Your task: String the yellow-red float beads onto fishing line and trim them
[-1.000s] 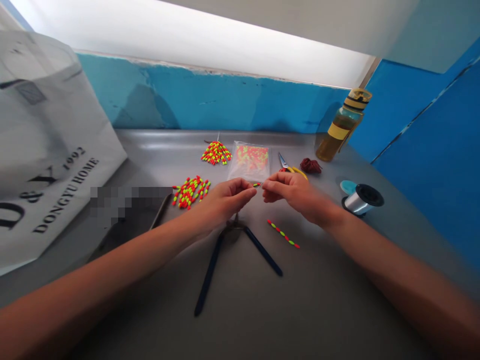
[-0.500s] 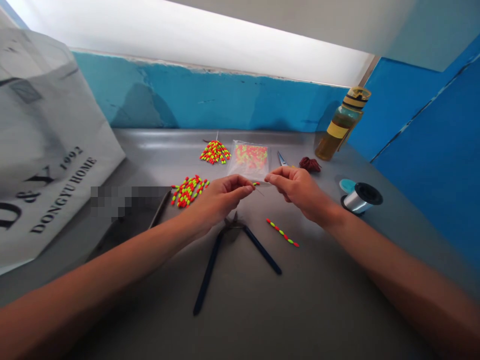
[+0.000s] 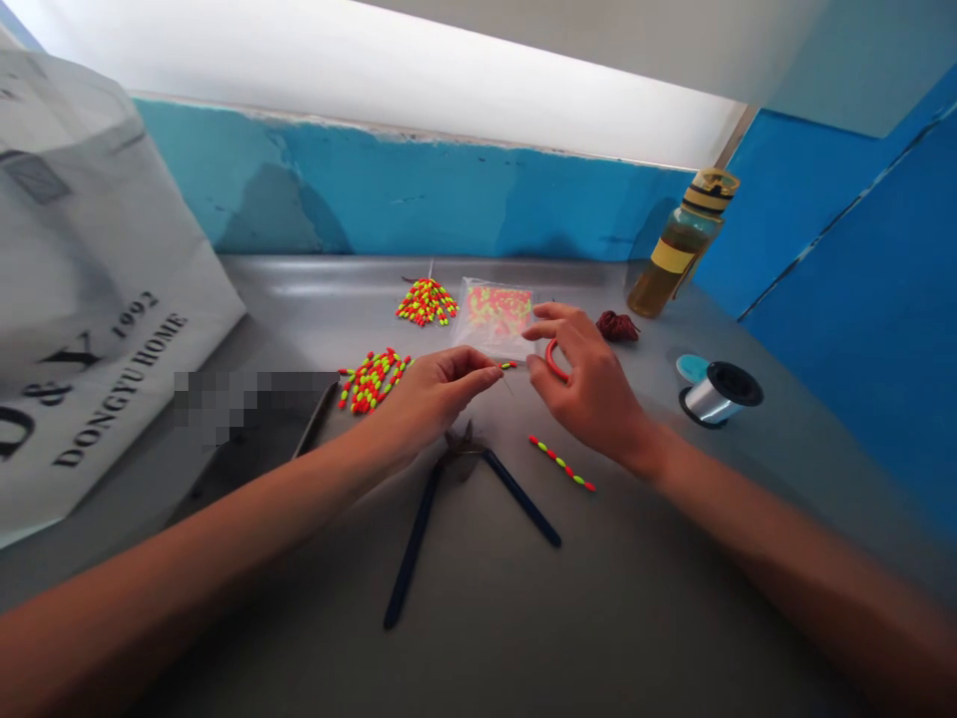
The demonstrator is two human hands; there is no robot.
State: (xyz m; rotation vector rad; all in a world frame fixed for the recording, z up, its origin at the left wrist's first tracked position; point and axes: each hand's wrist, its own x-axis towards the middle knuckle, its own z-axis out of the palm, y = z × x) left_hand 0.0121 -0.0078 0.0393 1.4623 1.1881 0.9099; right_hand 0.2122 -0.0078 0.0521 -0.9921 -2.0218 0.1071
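My left hand is closed in a pinch, with a fine line hanging from its fingertips. Just beyond those fingertips is a small red and yellow-green bead piece. My right hand curls around the red loop handle of scissors; their blades are hidden. A short row of red and yellow-green oval beads lies on the table below my right hand. Pliers with dark blue handles lie spread below my left hand.
Two bead piles and a clear bag of beads lie behind. Right are a dark red yarn bundle, a spool of clear line and a bottle. A white bag and dark tray stand left.
My right hand has let go of its pinch near the line, opened out and taken the scissors by the red handle. My left hand keeps its pinch, nearly still.
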